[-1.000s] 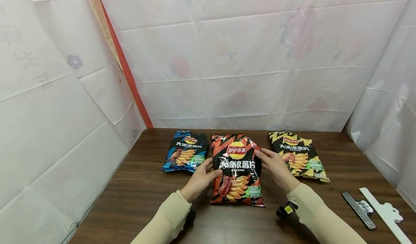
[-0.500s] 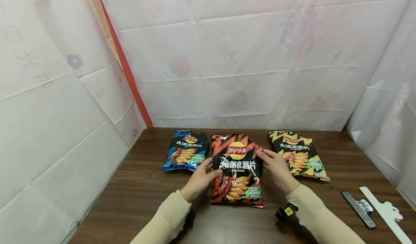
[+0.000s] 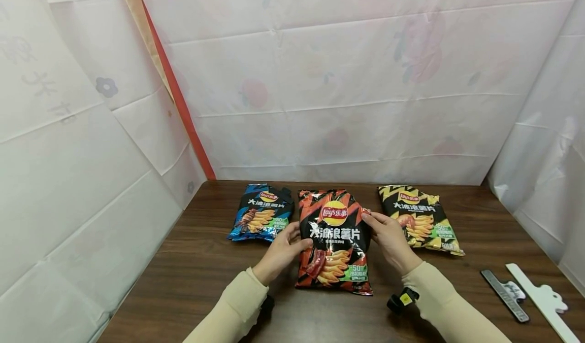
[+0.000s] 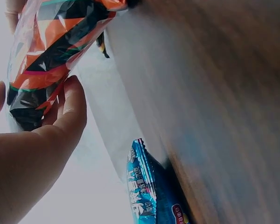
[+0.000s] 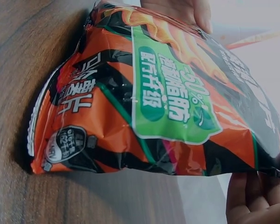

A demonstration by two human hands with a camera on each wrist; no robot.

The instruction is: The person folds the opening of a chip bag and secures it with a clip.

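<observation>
The left hand [image 3: 284, 251] pinches the left edge of the red Lay's chip bag [image 3: 332, 244], thumb in front and fingers curled behind. The right hand [image 3: 392, 241] pinches its upper right edge the same way. The bag stands tilted between both hands, front up, its bottom edge at the wooden table [image 3: 196, 282]; whether they touch is unclear.

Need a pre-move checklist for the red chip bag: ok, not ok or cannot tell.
1. Left hand gripping red bag, left side: ok.
2. Right hand gripping its right side: ok.
3. One hand free: not ok, both on the bag.
4. Blue bag apart from it: ok.
5. Bottom edge off the table: cannot tell.
6. White clip and black clip apart from bags: ok.
</observation>
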